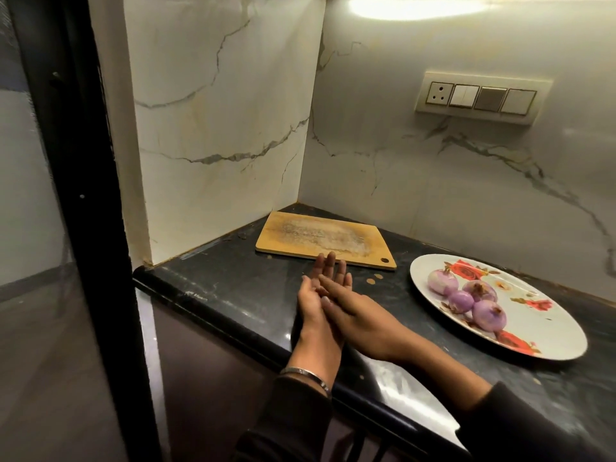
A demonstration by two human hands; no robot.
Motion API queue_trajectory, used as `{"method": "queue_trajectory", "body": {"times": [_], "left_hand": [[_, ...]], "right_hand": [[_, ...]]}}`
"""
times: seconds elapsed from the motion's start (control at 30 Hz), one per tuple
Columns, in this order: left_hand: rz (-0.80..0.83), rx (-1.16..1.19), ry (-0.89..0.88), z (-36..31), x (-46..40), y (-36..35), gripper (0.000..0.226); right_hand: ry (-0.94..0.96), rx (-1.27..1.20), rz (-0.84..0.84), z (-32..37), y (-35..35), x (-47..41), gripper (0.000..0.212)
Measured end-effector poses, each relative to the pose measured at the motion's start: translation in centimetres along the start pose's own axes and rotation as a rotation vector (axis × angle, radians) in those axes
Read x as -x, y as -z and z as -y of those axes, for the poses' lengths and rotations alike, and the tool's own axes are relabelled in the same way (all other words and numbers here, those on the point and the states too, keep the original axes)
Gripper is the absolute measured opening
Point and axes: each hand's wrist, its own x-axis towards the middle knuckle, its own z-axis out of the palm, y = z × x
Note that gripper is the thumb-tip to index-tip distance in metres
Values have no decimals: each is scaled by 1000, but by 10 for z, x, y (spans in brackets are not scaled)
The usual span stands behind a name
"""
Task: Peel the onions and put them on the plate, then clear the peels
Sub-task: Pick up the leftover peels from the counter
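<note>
four peeled onions (466, 296) lie on the plate (550, 331), so we rub our flat left hand (321, 295) and right hand (353, 306) together gently, over the counter (233, 288).

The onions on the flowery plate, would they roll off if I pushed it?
Probably a bit. The four peeled onions are round and look smooth, so they would likely roll. The plate looks shallow, with only a low rim, so a hard shove might spill one.
</note>
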Motion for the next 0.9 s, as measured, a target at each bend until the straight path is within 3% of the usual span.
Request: {"method": "queue_trajectory", "body": {"times": [0.07,0.13,0.23,0.3,0.33,0.63,0.83,0.9], "left_hand": [[73,-97,30,7,0,24,60],[57,-210,-27,10,4,28,66],[38,84,52,-4,7,-4,55],[-77,313,81,-8,-4,-18,49],[-95,316,73,-7,-3,-22,48],[-63,324,92,-10,5,-20,54],[-56,334,135,-11,4,-18,45],[-62,326,150,-9,1,-17,42]], "right_hand": [[-1,-120,-12,-3,-5,-2,59],[30,-183,-146,-7,-8,-4,57],[60,-215,-445,-9,-8,-7,38],[70,-180,-572,-10,-6,-10,26],[76,-153,-603,-10,-4,-11,23],[104,-37,-572,-7,4,-20,13],[124,-116,-472,-12,6,-14,37],[144,-120,-498,-15,7,-11,33]]}}
